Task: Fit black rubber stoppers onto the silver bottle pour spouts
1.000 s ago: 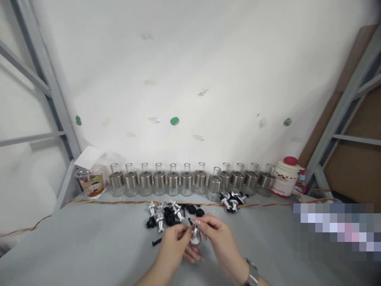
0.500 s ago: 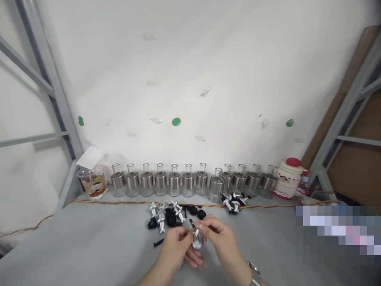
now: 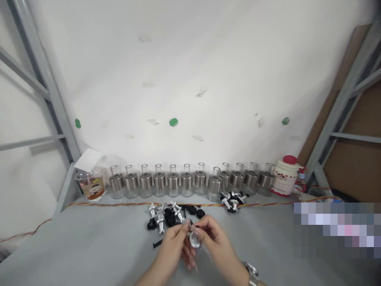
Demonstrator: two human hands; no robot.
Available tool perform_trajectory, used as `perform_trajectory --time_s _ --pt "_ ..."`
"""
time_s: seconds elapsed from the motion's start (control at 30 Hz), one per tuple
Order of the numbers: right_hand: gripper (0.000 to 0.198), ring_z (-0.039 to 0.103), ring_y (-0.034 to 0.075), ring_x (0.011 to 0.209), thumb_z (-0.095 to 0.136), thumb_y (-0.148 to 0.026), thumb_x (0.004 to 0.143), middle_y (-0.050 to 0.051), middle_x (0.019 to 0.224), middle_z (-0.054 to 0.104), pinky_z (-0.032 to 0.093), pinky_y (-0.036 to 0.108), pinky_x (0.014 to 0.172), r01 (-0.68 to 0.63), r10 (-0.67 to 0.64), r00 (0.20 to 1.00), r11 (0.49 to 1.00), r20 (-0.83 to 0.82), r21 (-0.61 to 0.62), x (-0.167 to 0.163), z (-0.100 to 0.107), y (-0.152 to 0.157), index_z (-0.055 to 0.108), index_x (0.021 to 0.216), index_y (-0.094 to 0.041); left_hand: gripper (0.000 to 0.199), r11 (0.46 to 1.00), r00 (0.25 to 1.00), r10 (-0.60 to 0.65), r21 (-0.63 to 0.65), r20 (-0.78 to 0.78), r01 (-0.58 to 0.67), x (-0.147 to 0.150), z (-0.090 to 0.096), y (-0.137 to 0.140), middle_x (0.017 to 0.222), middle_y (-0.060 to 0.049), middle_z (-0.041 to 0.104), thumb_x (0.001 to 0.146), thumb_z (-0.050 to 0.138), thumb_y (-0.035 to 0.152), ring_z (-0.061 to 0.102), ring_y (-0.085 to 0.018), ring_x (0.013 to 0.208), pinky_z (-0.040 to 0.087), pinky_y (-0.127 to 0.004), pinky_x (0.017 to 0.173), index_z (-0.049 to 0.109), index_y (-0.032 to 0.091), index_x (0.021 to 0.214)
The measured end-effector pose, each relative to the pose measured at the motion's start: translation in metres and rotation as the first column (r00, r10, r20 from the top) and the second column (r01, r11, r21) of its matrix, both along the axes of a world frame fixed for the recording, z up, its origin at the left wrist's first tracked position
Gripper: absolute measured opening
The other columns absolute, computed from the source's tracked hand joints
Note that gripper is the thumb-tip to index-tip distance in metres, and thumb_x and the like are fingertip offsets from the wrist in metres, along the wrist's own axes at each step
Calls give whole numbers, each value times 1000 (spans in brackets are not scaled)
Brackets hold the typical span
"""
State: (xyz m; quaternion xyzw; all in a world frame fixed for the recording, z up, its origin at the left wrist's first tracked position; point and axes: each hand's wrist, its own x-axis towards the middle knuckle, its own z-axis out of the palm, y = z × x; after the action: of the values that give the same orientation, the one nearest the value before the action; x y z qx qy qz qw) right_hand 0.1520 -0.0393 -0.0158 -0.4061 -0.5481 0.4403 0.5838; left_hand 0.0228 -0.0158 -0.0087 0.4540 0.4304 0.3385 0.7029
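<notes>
Close to the table's front, a silver bottle pourer (image 3: 195, 240) is between my two hands, its round flange facing up. My left hand (image 3: 176, 242) pinches near its upper end, with the lower fingers curled beneath. My right hand (image 3: 212, 238) is closed on it from the other side; fingertips hide its top. A small dark bit shows between the fingertips, too blurred to name. Just beyond my hands lies a pile of silver pourers (image 3: 160, 218) with black stoppers (image 3: 170, 219). Loose black caps (image 3: 196, 211) sit beside that pile, and a thin black strip (image 3: 157, 243) lies left of my left hand.
Several glass bottles with steel sleeves (image 3: 173, 180) line the wall. Another pourer pile (image 3: 233, 200) lies before them at right. A twisted wire (image 3: 119, 204) crosses the table. A drink cup (image 3: 93, 186) stands left, a white jar with red lid (image 3: 284, 176) right.
My fingertips have drawn together over the pourer's upper end, and the pourer has turned a little, covering more of its spout. The view has shifted slightly.
</notes>
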Motion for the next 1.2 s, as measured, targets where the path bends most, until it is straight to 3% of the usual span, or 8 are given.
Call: perform_trajectory --time_s 0.07,0.17,0.23,0.47,0.63,0.83,0.97,1.2 --pt "26 47 12 57 64 -42 73 -3 62 54 38 24 56 41 -42 997 999 -70 -25 -1 3 2 53 72 -19 47 975 991 25 222 -129 4 -2 4 -3 44 3 53 76 44 59 48 -11 32 34 -20 32 58 15 81" --pt "31 47 12 54 70 -44 65 -4 59 54 38 24 52 58 -69 988 995 -141 -79 1 7 5 52 66 -18 28 761 910 137 630 -390 156 -7 10 -8 65 1 52 77 55 44 51 -12 56 39 -23 51 65 19 83" --pt "30 49 14 56 68 -45 67 -2 61 55 39 24 52 56 -68 989 994 -130 -93 3 7 8 56 69 -18 17 680 880 191 705 -435 201 -9 12 -8 73 0 51 73 62 36 50 -14 67 38 -25 59 68 20 77" --pt "28 53 19 71 53 -31 80 4 81 55 43 31 68 175 -180 926 984 333 47 10 -12 17 57 103 -17 38 902 956 278 315 97 -294 -15 13 18 80 -4 59 62 67 51 59 -20 77 50 -29 61 59 17 77" --pt "21 50 24 87 59 -15 71 9 92 53 40 35 80 171 -209 706 978 677 124 10 -23 25 57 92 -15 45 910 921 349 170 175 -378 -17 6 28 76 -2 63 53 75 47 64 -16 67 52 -27 56 51 17 76" --pt "8 51 20 82 51 -11 77 4 86 52 41 30 74 109 -166 669 986 724 126 13 -20 29 51 76 -19 50 904 907 391 118 156 -410 -14 -5 29 58 4 57 47 74 49 55 -8 44 34 -15 34 54 13 77" --pt "18 51 21 81 57 -16 75 5 90 52 41 29 71 121 -183 621 983 762 137 11 -19 28 49 91 -18 47 900 905 405 117 132 -420 -14 -8 30 56 5 56 49 71 48 52 -7 42 29 -14 33 54 14 77" --pt "11 52 20 76 46 -11 82 5 87 54 40 29 68 64 -178 494 984 851 169 10 -20 31 52 78 -19 43 903 911 406 124 66 -411 -12 -8 28 49 7 52 52 66 45 46 -6 40 21 -13 34 51 16 79"
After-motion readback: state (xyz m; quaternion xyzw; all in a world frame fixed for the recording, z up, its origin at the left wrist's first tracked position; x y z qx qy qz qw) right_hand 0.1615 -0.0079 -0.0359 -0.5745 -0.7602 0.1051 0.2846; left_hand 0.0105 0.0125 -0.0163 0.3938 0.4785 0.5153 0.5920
